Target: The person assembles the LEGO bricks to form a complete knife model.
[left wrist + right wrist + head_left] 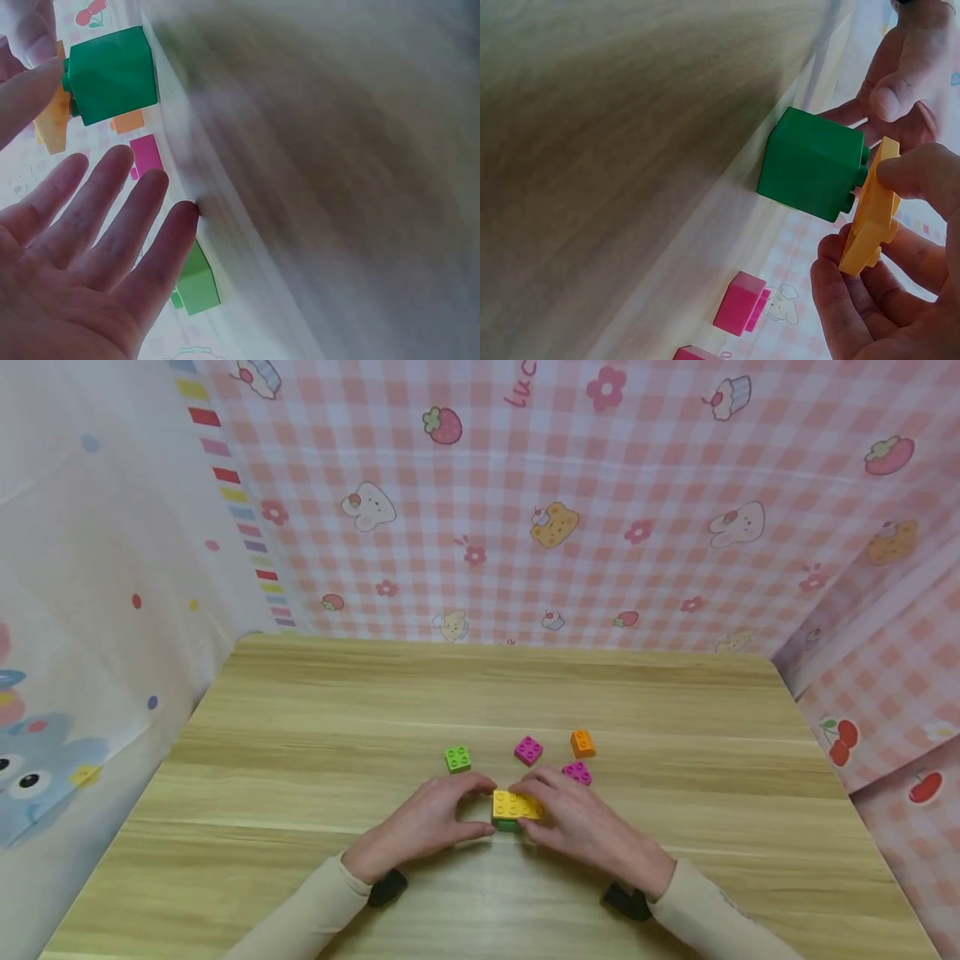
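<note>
My right hand (pixel 577 814) pinches a flat yellow building plate (pixel 507 803) between thumb and fingers. In the right wrist view the yellow plate (pixel 867 225) is tilted over the studs of a dark green block (pixel 810 165), with a gap showing along one side. The green block stands on the table, studs up. My left hand (pixel 427 818) is at the left side of the block, thumb and fingers spread around that end. The left wrist view shows the left fingers (pixel 112 217) extended and apart, with nothing in the palm.
Beyond the hands on the wooden table (pixel 315 727) lie a light green block (pixel 457 759), a magenta block (pixel 528 750) and an orange block (pixel 582 743). Another magenta block (pixel 577 772) lies just past the right hand. A pink checked cloth (pixel 510 527) hangs behind the table.
</note>
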A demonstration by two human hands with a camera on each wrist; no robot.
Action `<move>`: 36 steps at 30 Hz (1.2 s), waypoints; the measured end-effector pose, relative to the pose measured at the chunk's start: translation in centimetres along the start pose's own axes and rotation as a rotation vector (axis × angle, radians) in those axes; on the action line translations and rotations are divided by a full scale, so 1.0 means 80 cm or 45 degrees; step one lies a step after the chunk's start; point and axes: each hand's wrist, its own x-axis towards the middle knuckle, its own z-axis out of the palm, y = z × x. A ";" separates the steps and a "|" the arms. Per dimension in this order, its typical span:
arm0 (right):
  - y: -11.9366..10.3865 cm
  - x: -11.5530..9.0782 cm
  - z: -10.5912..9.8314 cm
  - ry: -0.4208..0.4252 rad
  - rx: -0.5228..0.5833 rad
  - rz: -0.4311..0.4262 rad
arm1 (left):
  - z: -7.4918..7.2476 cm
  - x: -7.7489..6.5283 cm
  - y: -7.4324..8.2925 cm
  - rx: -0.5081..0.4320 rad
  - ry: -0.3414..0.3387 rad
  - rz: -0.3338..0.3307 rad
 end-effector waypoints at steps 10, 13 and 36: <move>0.000 0.004 0.004 -0.002 -0.018 -0.051 | -0.001 -0.002 -0.001 -0.010 0.008 0.004; -0.001 0.004 0.004 -0.011 -0.022 -0.056 | -0.001 -0.003 -0.001 -0.007 0.008 0.006; 0.001 0.006 0.005 0.007 -0.038 -0.074 | 0.000 0.003 0.006 -0.006 0.025 0.036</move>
